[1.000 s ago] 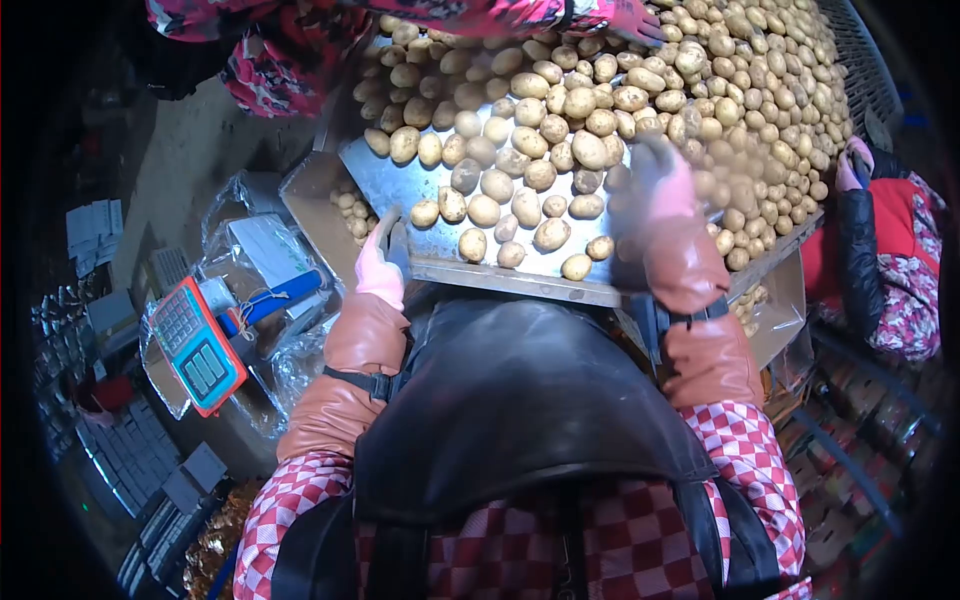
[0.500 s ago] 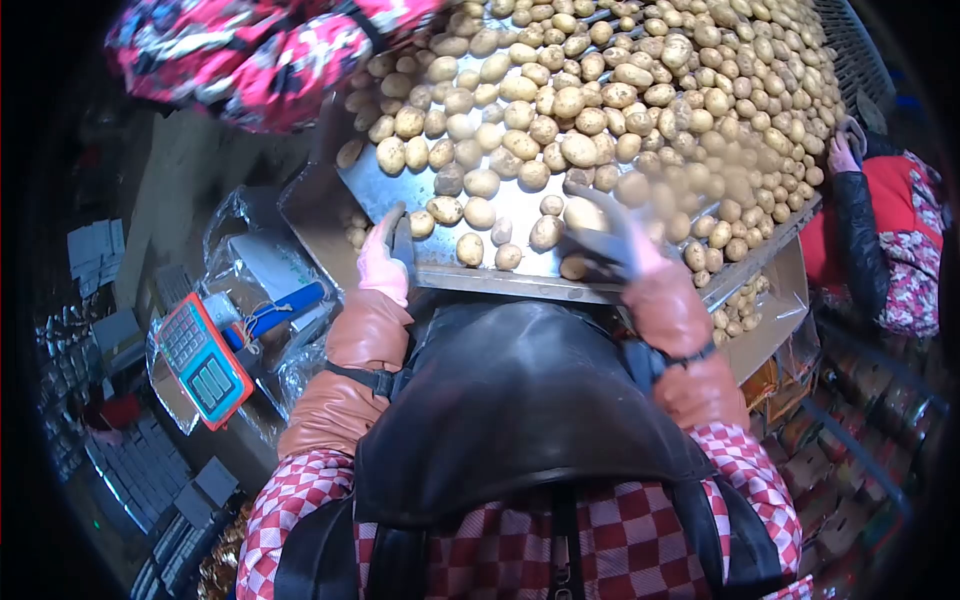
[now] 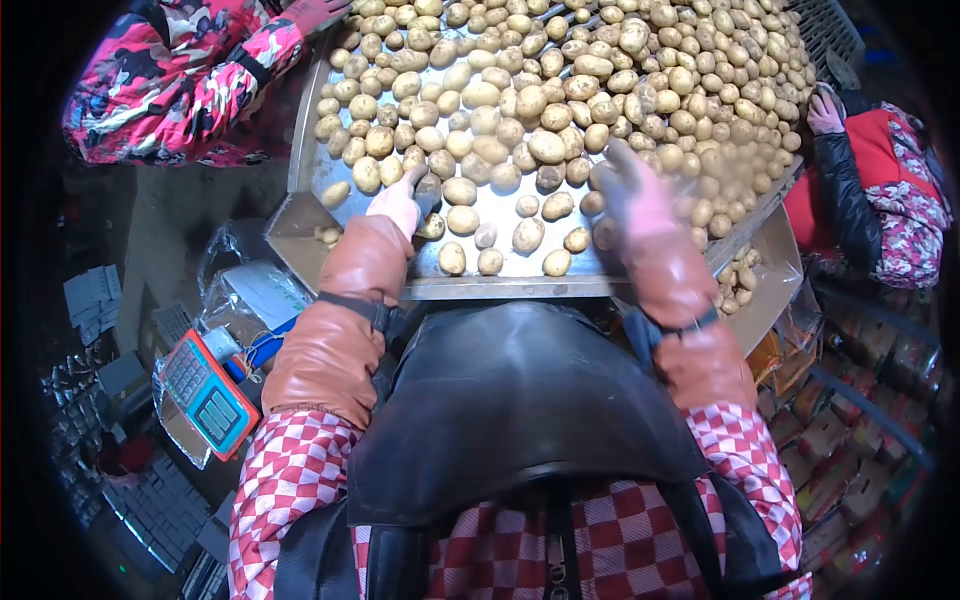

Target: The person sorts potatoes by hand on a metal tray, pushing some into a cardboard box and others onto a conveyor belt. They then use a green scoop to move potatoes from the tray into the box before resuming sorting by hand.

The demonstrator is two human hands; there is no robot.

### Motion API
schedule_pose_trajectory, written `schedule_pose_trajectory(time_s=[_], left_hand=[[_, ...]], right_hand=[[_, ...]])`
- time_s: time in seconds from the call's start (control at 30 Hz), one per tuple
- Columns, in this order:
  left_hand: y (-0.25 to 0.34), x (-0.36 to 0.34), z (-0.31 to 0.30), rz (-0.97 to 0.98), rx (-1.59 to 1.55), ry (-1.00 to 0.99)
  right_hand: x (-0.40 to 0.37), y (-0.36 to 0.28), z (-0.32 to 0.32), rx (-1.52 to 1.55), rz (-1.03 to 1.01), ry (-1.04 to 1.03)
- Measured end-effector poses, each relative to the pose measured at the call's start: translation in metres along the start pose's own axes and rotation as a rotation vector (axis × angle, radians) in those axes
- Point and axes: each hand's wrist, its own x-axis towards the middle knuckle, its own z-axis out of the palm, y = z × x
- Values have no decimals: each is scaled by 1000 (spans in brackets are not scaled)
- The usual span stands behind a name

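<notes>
Many potatoes [image 3: 547, 147] cover a metal sorting table [image 3: 390, 275], thick at the back and loosely scattered near its front edge. My left hand [image 3: 402, 205], in a pink and dark grey glove, reaches over the front left part with its fingers stretched out. They touch or nearly touch potatoes beside them; the fingertips are partly hidden. My right hand [image 3: 640, 195], gloved alike and blurred, is at the right edge of the scattered potatoes, fingers pointing forward and apart from the thumb. A potato [image 3: 606, 233] lies close below it. No potato shows clearly in either hand.
A co-worker's gloved hand [image 3: 315, 12] rests at the table's back left corner; another person's hand [image 3: 826, 112] is at the right edge. A digital scale [image 3: 207, 392] stands at left. A cardboard box [image 3: 765, 265] with potatoes sits below the right side.
Both hands have moved forward, farther over the table. The near potatoes lie in a different scatter. The co-worker at back left has shifted left, and a gloved hand now shows there.
</notes>
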Motion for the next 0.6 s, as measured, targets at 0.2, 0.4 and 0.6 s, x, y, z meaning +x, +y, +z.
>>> schedule_pose_trajectory(time_s=[0.2,0.4,0.6], left_hand=[[-42,-28,35,259,-532,173],[15,-62,6,220,-1009,34],[72,-55,42,733,-348,-101]], right_hand=[[63,-15,77,-852,-495,-148],[-7,-27,27,1212,635,-433],[-58,-58,40,929,481,-617]])
